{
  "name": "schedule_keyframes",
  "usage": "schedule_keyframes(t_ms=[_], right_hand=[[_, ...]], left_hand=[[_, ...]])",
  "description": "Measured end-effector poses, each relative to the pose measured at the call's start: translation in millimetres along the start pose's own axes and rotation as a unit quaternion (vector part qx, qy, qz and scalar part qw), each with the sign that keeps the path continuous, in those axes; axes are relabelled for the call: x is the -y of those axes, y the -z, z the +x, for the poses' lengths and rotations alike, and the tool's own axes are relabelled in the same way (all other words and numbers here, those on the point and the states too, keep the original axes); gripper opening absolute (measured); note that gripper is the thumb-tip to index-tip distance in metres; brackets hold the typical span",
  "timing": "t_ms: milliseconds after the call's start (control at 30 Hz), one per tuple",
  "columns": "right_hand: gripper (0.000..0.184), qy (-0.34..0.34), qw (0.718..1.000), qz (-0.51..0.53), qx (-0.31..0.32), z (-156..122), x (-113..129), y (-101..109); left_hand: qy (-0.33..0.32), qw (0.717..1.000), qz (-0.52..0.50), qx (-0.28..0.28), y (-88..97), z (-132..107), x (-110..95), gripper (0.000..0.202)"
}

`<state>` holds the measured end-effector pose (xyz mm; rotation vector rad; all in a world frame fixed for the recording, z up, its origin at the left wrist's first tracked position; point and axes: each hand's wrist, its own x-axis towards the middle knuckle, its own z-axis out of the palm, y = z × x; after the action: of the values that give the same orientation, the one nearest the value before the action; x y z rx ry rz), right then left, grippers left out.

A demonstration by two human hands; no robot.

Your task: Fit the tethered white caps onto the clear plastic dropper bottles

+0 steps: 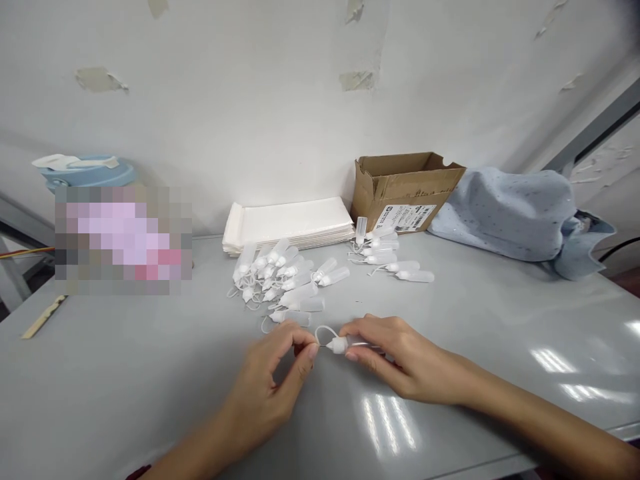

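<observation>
My right hand (405,353) is closed around a small translucent squeeze bottle (340,345), which lies on its side with its white nozzle pointing left. A thin needle tip sticks out of the nozzle, and a white tether loops up from its collar towards my left fingers. At the needle's end my left hand (273,373) has thumb and forefinger pinched together; the tether's small cap seems to be between them, mostly hidden by the fingertips. Just beyond my hands lies a pile of similar bottles (280,273), and a smaller group of bottles (383,253) is farther right.
A stack of white padded envelopes (295,223) lies against the wall, beside an open cardboard box (410,190). Pale blue speckled cloth (505,213) is at the right. A blurred item with a blue lid (90,173) and a yellowish strip (45,317) are at the left.
</observation>
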<state>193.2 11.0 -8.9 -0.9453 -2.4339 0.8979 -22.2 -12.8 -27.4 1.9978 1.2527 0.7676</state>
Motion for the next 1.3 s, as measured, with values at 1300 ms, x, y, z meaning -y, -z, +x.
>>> schedule_keyframes(t_ms=[1300], right_hand=[[0.027,-0.052,0.997,0.05,0.001,-0.8,-0.1,2.8]], left_hand=[[-0.103,0.995,0.007,-0.005,-0.8,3.1,3.1,0.014]])
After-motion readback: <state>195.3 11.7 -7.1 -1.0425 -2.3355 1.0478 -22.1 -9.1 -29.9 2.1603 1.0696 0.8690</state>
